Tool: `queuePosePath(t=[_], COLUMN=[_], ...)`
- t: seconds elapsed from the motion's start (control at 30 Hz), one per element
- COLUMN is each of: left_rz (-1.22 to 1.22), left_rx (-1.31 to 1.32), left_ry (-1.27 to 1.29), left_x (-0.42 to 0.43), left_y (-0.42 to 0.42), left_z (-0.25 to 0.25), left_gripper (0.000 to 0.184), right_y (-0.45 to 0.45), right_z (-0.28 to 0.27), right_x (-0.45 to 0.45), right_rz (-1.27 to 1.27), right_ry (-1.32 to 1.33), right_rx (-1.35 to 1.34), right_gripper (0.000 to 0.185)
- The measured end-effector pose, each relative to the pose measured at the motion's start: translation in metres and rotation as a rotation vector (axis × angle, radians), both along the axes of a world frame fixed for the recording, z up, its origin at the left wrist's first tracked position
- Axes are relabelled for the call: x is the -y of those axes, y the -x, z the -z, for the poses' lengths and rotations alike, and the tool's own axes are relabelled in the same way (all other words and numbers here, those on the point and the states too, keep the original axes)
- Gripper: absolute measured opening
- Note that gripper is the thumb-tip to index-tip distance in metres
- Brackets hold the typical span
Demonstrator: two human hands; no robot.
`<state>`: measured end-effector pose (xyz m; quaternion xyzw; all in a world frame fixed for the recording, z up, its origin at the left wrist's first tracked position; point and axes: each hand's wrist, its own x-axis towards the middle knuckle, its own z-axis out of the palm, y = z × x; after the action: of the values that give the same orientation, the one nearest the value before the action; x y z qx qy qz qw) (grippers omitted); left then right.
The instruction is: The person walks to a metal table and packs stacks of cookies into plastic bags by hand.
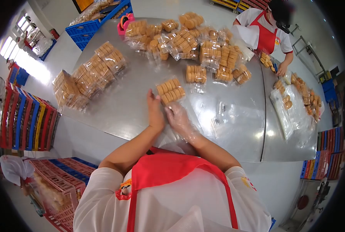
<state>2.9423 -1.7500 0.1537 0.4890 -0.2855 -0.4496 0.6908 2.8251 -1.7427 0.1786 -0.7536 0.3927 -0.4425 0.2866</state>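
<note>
A clear bag of round golden cookies [171, 91], packed in two rows, stands on the steel table just beyond my hands. My left hand [155, 110] is bare, with its fingers stretched out along the left side of the bag. A clear plastic glove covers my right hand [180, 119], whose bent fingers close on the near end of the bag. Part of that end is hidden by the fingers. Another cookie bag [196, 74] stands a little farther right, and a heap of bagged cookies [184, 40] lies at the far side.
A row of cookie bags [90, 73] stands at the left of the steel table [122, 104]. Empty clear bags [226, 114] lie to the right. Across the table a co-worker [267, 31] handles cookies near plastic bags [290, 110]. A pink tape dispenser [125, 24] and stacked crates [27, 118] are around.
</note>
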Motion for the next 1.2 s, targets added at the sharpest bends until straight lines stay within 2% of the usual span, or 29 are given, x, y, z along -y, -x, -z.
queuePosePath(t=[0.07, 0.1, 0.2, 0.3, 0.4, 0.5, 0.6, 0.67, 0.73, 0.8, 0.87, 0.9, 0.93, 1.03, 1.07, 1.1, 1.2], left_rz=[0.122, 0.127, 0.117, 0.117, 0.142, 0.117, 0.044, 0.151, 0.230, 0.280, 0.398, 0.456, 0.443, 0.408, 0.394, 0.379, 0.387], left_rx=[-0.186, -0.184, -0.118, -0.022, -0.014, 0.158, 0.355, 0.671, 0.907, 1.073, 0.958, 0.900, 0.984, 1.166, 1.177, 1.190, 0.570], left_ry=[0.086, 0.104, 0.136, 0.106, 0.100, 0.046, 0.117, 0.278, 0.379, 0.405, 0.407, 0.414, 0.405, 0.393, 0.388, 0.383, 0.198], left_x=[-0.001, -0.002, 0.002, 0.005, 0.004, 0.006, -0.007, -0.020, -0.018, -0.017, -0.012, -0.008, -0.010, -0.010, -0.010, -0.010, 0.006], left_y=[0.023, 0.022, 0.020, 0.028, 0.022, 0.017, 0.007, -0.013, -0.028, -0.038, -0.045, -0.046, -0.048, -0.049, -0.046, -0.044, -0.035], left_z=[-0.005, -0.002, 0.017, 0.029, 0.011, 0.014, 0.001, -0.019, -0.023, -0.019, -0.021, -0.024, -0.029, -0.043, -0.044, -0.045, -0.058], left_gripper=[0.069, 0.071, 0.075, 0.076, 0.072, 0.070, 0.054, 0.043, 0.038, 0.035, 0.033, 0.032, 0.030, 0.023, 0.020, 0.017, 0.012], right_y=[-0.016, -0.021, -0.026, -0.018, -0.024, -0.027, -0.010, 0.017, 0.053, 0.100, 0.129, 0.141, 0.146, 0.154, 0.146, 0.143, 0.136], right_z=[0.014, 0.021, 0.028, 0.014, 0.021, 0.002, 0.005, 0.012, 0.001, 0.023, 0.010, 0.014, 0.012, 0.005, -0.008, -0.013, -0.016], right_x=[0.004, 0.004, 0.005, 0.008, 0.011, 0.007, -0.001, -0.035, -0.079, -0.118, -0.150, -0.165, -0.173, -0.177, -0.171, -0.167, -0.158], right_rz=[0.089, 0.138, 0.114, -0.004, -0.034, -0.005, 0.019, -0.006, 0.008, 0.017, 0.173, 0.330, 0.491, 0.767, 0.806, 0.787, 0.705], right_ry=[-0.209, -0.318, -0.412, -0.371, -0.504, -0.500, -0.514, -0.413, -0.459, -0.178, -0.370, -0.385, -0.395, -0.748, -0.756, -0.755, -0.711], right_rx=[0.118, 0.178, 0.258, 0.381, 0.520, 0.469, -0.057, -0.152, -0.250, -0.200, -0.013, 0.036, 0.086, 0.568, 0.694, 0.690, 0.639], right_gripper=[0.009, 0.010, 0.021, 0.033, 0.040, 0.035, 0.030, 0.024, 0.018, 0.015, 0.015, 0.017, 0.019, 0.023, 0.024, 0.025, 0.025])
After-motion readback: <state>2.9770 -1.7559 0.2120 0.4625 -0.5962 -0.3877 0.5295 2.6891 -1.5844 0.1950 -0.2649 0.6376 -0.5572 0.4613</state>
